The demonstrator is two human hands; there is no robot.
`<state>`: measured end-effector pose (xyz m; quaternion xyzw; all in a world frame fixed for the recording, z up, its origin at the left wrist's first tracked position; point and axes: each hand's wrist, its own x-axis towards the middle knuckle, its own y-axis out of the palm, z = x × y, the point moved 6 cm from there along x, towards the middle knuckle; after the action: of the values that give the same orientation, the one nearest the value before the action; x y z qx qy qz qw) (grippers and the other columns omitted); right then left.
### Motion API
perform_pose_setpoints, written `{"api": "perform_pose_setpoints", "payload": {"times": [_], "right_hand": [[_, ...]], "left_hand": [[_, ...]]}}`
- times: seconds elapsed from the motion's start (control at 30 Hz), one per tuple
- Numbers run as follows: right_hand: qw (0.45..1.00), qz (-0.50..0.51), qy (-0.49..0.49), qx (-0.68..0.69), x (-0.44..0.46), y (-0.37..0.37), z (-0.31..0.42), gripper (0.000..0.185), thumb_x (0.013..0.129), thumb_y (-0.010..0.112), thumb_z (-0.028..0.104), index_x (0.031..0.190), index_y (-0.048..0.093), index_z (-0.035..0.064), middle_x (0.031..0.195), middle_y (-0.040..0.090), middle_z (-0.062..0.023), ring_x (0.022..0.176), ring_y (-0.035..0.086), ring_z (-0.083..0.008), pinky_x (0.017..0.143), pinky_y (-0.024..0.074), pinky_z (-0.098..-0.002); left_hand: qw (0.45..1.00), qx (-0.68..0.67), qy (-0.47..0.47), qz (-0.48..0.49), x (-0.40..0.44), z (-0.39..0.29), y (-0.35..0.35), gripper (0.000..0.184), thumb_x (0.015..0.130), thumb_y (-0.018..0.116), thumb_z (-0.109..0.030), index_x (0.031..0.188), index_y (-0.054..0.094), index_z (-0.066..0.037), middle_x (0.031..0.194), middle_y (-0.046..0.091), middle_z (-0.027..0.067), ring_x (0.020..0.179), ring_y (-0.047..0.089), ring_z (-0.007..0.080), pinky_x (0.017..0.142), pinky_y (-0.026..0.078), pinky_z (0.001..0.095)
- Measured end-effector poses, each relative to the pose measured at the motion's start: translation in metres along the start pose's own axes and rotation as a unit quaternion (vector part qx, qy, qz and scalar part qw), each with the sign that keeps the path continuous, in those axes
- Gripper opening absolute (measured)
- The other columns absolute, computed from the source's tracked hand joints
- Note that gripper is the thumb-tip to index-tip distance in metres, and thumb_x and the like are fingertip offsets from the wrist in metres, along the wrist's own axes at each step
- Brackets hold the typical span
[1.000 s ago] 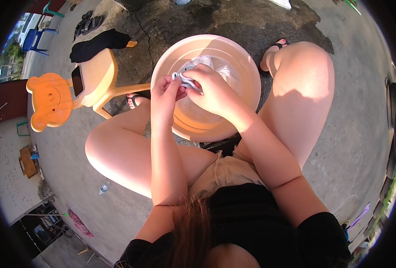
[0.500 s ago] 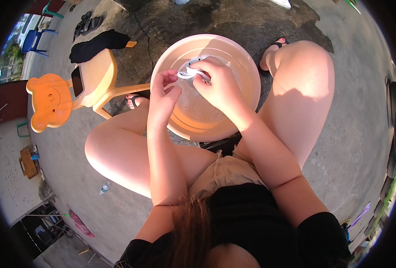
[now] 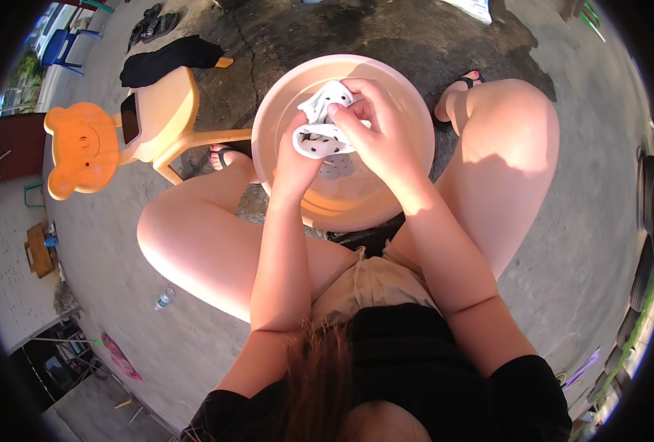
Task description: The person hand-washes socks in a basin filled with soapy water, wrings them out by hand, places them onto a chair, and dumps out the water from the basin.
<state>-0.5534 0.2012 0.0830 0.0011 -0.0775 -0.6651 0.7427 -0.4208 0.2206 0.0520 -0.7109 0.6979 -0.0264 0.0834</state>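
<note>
The person is sitting with both knees spread around a beige round basin (image 3: 389,79), which is standing on the concrete floor (image 3: 194,339). A white cloth piece with black dots (image 3: 313,107) is being held above the basin, between the two hands. Its round edge is forming an open loop that is facing the wearer, and dots are showing on the inside surface.

Left hand (image 3: 297,162): this hand is supporting the cloth piece from the left, at the loop. The cloth is hiding most of the fingers, so their spread cannot be told.

Right hand (image 3: 377,132): this hand is gripping the cloth piece from the right. The thumb is pressing on the fabric and the index finger is curling over the upper part, leaving a narrow pinch; the remaining fingers are bending behind the thumb.

Surroundings: a bear-faced plastic chair (image 3: 87,147) is lying left of the basin, with one leg reaching close to the rim. A black garment (image 3: 172,61) is resting along the edge of its seat. Black sandals (image 3: 161,26) are lying beyond the garment, near a blue stool (image 3: 59,47). A clear plastic bottle (image 3: 165,297) is lying on the floor near the left thigh.
</note>
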Motion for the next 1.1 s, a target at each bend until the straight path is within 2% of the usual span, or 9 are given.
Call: {"api": "perform_pose_setpoints", "payload": {"times": [0.03, 0.13, 0.17, 0.3, 0.47, 0.6, 0.73, 0.9, 1.1], "right_hand": [[1.000, 0.013, 0.014, -0.016, 0.002, 0.000, -0.003, 0.049, 0.079, 0.069, 0.023, 0.116, 0.050, -0.0030, 0.105, 0.053, -0.0122, 0.083, 0.054, -0.0144, 0.076, 0.0457, -0.0282], [0.996, 0.008, -0.008, -0.093, -0.001, 0.005, 0.003, 0.066, 0.077, 0.071, 0.032, 0.123, 0.044, -0.0062, 0.111, 0.052, -0.0167, 0.095, 0.055, -0.0212, 0.086, 0.0447, -0.0324], [0.996, 0.056, -0.008, -0.074, -0.002, 0.011, 0.001, 0.083, 0.072, 0.075, 0.039, 0.127, 0.037, -0.0096, 0.120, 0.050, -0.0229, 0.110, 0.053, -0.0286, 0.095, 0.0411, -0.0360], [0.980, 0.092, -0.039, -0.174, -0.008, 0.023, -0.002, 0.094, 0.063, 0.080, 0.042, 0.128, 0.036, -0.0097, 0.123, 0.050, -0.0270, 0.115, 0.052, -0.0334, 0.094, 0.0422, -0.0360], [0.984, 0.122, 0.042, -0.121, -0.010, 0.023, -0.002, 0.070, 0.071, 0.075, 0.035, 0.120, 0.046, -0.0058, 0.109, 0.060, -0.0219, 0.102, 0.060, -0.0318, 0.085, 0.0469, -0.0361], [0.990, 0.087, 0.023, -0.112, -0.009, 0.020, -0.006, 0.044, 0.082, 0.066, 0.025, 0.111, 0.052, -0.0048, 0.099, 0.064, -0.0192, 0.095, 0.063, -0.0303, 0.081, 0.0487, -0.0351], [0.999, 0.021, 0.020, -0.020, -0.008, 0.015, -0.013, 0.033, 0.087, 0.059, 0.018, 0.110, 0.053, -0.0049, 0.095, 0.066, -0.0157, 0.090, 0.065, -0.0255, 0.078, 0.0499, -0.0324], [0.986, 0.032, 0.028, 0.159, -0.006, 0.019, -0.008, 0.024, 0.090, 0.056, 0.013, 0.107, 0.054, -0.0040, 0.092, 0.066, -0.0108, 0.084, 0.064, -0.0165, 0.073, 0.0505, -0.0280], [0.950, 0.031, 0.099, 0.294, -0.005, 0.013, 0.004, 0.018, 0.088, 0.061, 0.015, 0.097, 0.054, 0.0002, 0.075, 0.058, -0.0047, 0.067, 0.058, -0.0111, 0.062, 0.0487, -0.0256]], "left_hand": [[1.000, -0.015, 0.012, -0.002, 0.001, -0.001, -0.002, 0.034, 0.081, 0.063, -0.010, 0.113, 0.054, -0.003, 0.102, 0.063, 0.0052, 0.093, 0.060, 0.0139, 0.077, 0.048, 0.0283], [0.998, -0.058, 0.026, -0.016, 0.001, -0.014, -0.002, 0.037, 0.082, 0.063, -0.010, 0.116, 0.053, -0.003, 0.106, 0.062, 0.0067, 0.095, 0.060, 0.0144, 0.079, 0.049, 0.0280], [0.997, -0.067, 0.027, -0.020, 0.001, -0.013, -0.003, 0.037, 0.082, 0.063, -0.010, 0.116, 0.053, -0.003, 0.106, 0.062, 0.0068, 0.095, 0.060, 0.0143, 0.080, 0.049, 0.0279], [0.999, -0.040, 0.025, -0.017, -0.002, -0.012, -0.004, 0.036, 0.079, 0.065, -0.010, 0.112, 0.053, -0.003, 0.101, 0.062, 0.0057, 0.090, 0.059, 0.0146, 0.077, 0.048, 0.0286], [0.993, 0.094, 0.058, 0.039, -0.003, -0.019, 0.005, 0.027, 0.076, 0.066, -0.009, 0.101, 0.058, -0.003, 0.094, 0.062, 0.0059, 0.086, 0.059, 0.0147, 0.074, 0.048, 0.0291], [0.990, 0.122, -0.032, 0.059, -0.005, -0.008, 0.005, 0.027, 0.076, 0.064, -0.008, 0.102, 0.060, 0.000, 0.096, 0.066, 0.0095, 0.088, 0.062, 0.0178, 0.075, 0.049, 0.0314], [0.981, 0.151, -0.097, 0.070, -0.007, -0.001, 0.006, 0.038, 0.073, 0.068, -0.016, 0.106, 0.060, 0.001, 0.095, 0.067, 0.0120, 0.090, 0.063, 0.0189, 0.076, 0.049, 0.0319], [0.989, 0.053, -0.077, 0.110, -0.008, 0.001, 0.015, 0.038, 0.072, 0.069, -0.017, 0.104, 0.059, 0.002, 0.095, 0.065, 0.0087, 0.089, 0.061, 0.0157, 0.077, 0.048, 0.0304], [0.993, -0.022, -0.058, 0.100, -0.009, -0.001, 0.027, 0.031, 0.073, 0.069, -0.014, 0.099, 0.059, 0.001, 0.092, 0.063, 0.0039, 0.084, 0.058, 0.0122, 0.075, 0.047, 0.0290]]}}
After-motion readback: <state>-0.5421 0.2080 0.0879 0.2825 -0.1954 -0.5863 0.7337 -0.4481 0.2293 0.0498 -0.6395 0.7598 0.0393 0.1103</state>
